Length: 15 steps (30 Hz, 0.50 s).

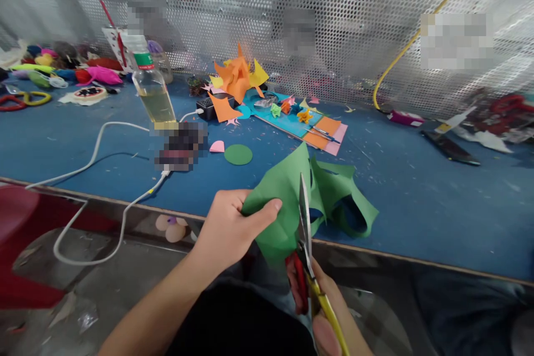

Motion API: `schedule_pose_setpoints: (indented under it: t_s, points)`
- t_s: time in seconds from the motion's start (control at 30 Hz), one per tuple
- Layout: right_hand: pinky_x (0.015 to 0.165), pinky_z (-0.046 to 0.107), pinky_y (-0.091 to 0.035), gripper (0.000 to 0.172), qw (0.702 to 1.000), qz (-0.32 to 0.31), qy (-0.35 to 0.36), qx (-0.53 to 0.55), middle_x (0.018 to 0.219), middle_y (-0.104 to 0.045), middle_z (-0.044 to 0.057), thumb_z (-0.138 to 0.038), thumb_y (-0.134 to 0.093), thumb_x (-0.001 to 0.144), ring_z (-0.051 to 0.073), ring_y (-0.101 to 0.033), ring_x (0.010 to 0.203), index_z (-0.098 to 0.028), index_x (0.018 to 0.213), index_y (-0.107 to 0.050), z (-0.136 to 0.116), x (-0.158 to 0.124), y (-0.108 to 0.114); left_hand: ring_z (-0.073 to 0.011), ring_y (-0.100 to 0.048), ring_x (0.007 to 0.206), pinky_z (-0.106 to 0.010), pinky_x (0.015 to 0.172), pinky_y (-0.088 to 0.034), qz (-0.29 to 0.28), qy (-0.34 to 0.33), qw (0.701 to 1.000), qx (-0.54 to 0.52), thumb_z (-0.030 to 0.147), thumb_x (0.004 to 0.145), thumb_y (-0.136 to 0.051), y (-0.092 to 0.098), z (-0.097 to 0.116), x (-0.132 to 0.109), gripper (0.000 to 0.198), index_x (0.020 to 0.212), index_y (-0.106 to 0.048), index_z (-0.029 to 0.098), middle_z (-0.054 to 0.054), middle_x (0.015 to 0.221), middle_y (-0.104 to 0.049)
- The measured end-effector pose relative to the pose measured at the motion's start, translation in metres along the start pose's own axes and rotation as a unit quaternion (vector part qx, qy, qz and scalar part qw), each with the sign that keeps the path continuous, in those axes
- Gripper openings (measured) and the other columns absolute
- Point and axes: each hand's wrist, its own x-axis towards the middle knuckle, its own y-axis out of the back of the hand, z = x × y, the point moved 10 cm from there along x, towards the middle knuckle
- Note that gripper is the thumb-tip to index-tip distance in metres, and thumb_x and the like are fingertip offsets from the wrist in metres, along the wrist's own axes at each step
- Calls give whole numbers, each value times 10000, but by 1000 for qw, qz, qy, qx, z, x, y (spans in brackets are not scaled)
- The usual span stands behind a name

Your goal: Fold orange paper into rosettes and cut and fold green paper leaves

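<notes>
My left hand (237,225) pinches a sheet of green paper (277,183) at its left side, thumb on top. In my right hand (329,311) is a pair of scissors (306,217) with one red and one yellow handle; the fingers are wrapped round the handles. The blades point up and away from me and lie against the paper. To their right hangs a cut part of the green paper with round holes, resting over the table edge. A green paper circle (238,154) lies flat on the table beyond my left hand, beside a small pink paper piece (217,147).
Blue table (417,206) with paper scraps; a bottle of pale liquid (152,86) stands at the back left. A white cable (125,217) loops over the front edge. Orange paper scraps (236,78) and coloured sheets (287,119) lie behind. A black phone (450,147) is at right.
</notes>
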Motion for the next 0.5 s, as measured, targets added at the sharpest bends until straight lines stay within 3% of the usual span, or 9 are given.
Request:
schedule_pose_setpoints:
  t_s: [0.1,0.17,0.33,0.5]
  points:
    - [417,231,-353,540,1000,11,-13,21,544,-417,-29,-737,-455,688,100,-369,426,-201,707,-516,18,12,3,-64,-191,482,-217,422,-141,-5,-5,1000,18,375,769,-571,0,2,-1,461,497,-255,181,50,510,-212]
    - [435,240,-373,521,1000,12,-3,22,559,-431,-20,-721,-506,662,108,-391,444,-202,690,-522,15,14,3,-63,-178,477,-222,418,-126,-3,-12,1000,22,378,777,-567,0,2,-1,468,499,-245,182,52,509,-199]
    - [531,269,-430,443,998,-11,56,-22,681,-518,16,-625,-632,616,164,-479,577,-207,745,-561,-33,-9,-2,-64,-170,476,-225,409,-115,5,-36,999,24,382,786,-565,-1,2,-3,463,504,-257,182,53,511,-200]
    - [478,253,-401,482,998,-9,53,-11,671,-486,19,-695,-498,696,160,-448,556,-216,741,-528,-58,-25,-6,-66,-161,479,-221,405,-123,2,-42,999,26,377,787,-564,-2,4,-4,465,502,-252,182,54,515,-192]
